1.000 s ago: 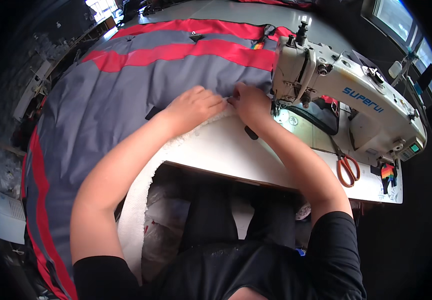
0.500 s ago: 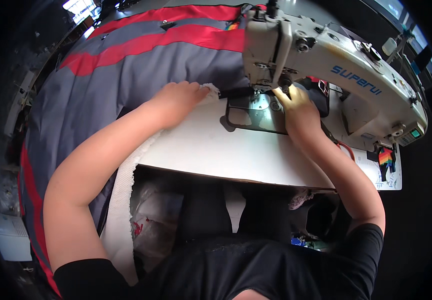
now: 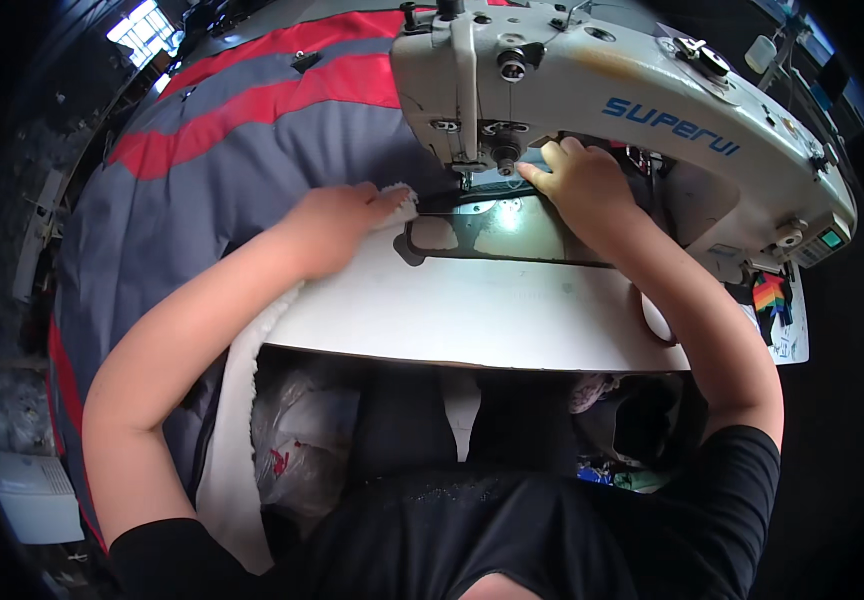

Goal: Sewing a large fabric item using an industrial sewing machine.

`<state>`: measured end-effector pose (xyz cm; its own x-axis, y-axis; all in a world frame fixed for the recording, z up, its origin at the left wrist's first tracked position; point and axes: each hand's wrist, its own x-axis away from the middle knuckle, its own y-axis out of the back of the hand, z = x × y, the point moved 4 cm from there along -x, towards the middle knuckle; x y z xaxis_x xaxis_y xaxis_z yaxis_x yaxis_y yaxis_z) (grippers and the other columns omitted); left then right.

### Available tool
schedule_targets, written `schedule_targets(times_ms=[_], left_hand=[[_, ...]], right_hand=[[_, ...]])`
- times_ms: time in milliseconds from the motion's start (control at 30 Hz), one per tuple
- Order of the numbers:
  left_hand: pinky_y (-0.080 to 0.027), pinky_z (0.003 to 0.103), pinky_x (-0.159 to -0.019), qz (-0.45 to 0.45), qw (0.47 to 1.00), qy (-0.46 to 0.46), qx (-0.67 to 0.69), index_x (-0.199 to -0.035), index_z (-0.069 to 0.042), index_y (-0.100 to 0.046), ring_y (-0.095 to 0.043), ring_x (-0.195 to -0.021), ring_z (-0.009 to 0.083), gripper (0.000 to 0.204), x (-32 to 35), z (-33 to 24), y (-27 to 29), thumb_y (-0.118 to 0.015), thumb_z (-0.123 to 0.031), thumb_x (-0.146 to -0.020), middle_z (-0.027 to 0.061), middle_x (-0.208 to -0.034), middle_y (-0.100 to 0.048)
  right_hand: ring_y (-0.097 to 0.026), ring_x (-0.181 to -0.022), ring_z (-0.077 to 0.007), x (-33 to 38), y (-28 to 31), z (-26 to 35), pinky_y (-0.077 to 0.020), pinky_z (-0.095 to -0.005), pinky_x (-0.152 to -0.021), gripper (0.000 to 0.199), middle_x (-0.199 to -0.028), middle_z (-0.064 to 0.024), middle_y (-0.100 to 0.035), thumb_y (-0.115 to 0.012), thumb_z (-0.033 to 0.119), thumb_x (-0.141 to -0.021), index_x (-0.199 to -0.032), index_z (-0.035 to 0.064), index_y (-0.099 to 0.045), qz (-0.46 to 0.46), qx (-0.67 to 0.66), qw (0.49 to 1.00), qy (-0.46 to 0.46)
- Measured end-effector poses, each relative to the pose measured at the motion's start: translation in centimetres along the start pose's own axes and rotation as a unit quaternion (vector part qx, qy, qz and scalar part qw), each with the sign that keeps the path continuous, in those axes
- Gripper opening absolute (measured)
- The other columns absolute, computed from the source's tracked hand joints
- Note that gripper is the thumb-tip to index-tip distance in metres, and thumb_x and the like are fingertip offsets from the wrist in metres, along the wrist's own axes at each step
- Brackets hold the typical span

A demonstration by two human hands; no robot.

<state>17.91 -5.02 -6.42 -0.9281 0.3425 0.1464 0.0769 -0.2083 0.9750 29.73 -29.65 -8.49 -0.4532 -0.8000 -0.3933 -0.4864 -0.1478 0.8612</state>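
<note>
Right hand (image 3: 590,188) moved beneath sewing machine arm (image 3: 642,112), now apart from left hand (image 3: 337,222)

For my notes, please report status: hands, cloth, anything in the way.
Left fingers on white strip. Right fingers close to black band. Sewing machine hides some grey cloth.

Blue lettering (image 3: 672,127) printed on the sewing machine (image 3: 592,75), small unreadable marks (image 3: 785,345) written at the right end of the white table (image 3: 452,315)

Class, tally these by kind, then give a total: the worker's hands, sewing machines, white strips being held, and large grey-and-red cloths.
Hands: 2 (left hand, right hand)
Sewing machine: 1
White strip: 1
Grey-and-red cloth: 1
Total: 5
</note>
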Motion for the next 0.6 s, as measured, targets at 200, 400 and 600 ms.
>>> schedule_targets(times_ms=[200, 400, 600], left_hand=[[-0.051, 0.044, -0.083, -0.007, 0.995, 0.015, 0.097, -0.141, -0.009, -0.045, -0.062, -0.099, 0.0369, 0.063, -1.9, -4.5, 0.3, -0.056, -0.002, -0.079, 0.0174, -0.112, -0.060], [-0.050, 0.045, -0.086, -0.005, 0.989, 0.025, 0.145, -0.143, -0.006, -0.043, -0.061, -0.098, 0.0381, 0.069, -2.5, -4.4, 0.2, -0.053, -0.003, -0.075, 0.0201, -0.111, -0.058], [-0.046, 0.042, -0.097, 0.100, 0.962, -0.030, 0.252, -0.143, -0.012, -0.049, -0.059, -0.111, 0.0392, 0.060, -4.8, -2.4, 0.8, -0.055, -0.020, -0.084, 0.0236, -0.111, -0.066]], right_hand=[[-0.057, -0.104, -0.0203, 1.7, -0.1, -2.4, -0.0516, -0.0329, -0.082, 0.026, -0.102, -0.0048, -0.056, -0.060, 0.017, -0.090, -0.113, 0.0227, -0.071, 0.036, 0.085, 0.996, -0.016], [-0.056, -0.106, -0.0280, 4.1, 4.0, 3.7, -0.0484, -0.0404, -0.087, 0.018, -0.120, -0.0086, -0.059, -0.059, 0.018, -0.092, -0.103, 0.0072, -0.069, 0.031, 0.022, 0.997, -0.066], [-0.053, -0.123, -0.0334, 3.1, 9.3, 23.6, -0.0390, -0.0456, -0.108, 0.054, -0.135, -0.0168, -0.053, -0.052, 0.022, -0.086, -0.137, 0.0049, -0.052, -0.180, -0.211, 0.946, 0.168]])
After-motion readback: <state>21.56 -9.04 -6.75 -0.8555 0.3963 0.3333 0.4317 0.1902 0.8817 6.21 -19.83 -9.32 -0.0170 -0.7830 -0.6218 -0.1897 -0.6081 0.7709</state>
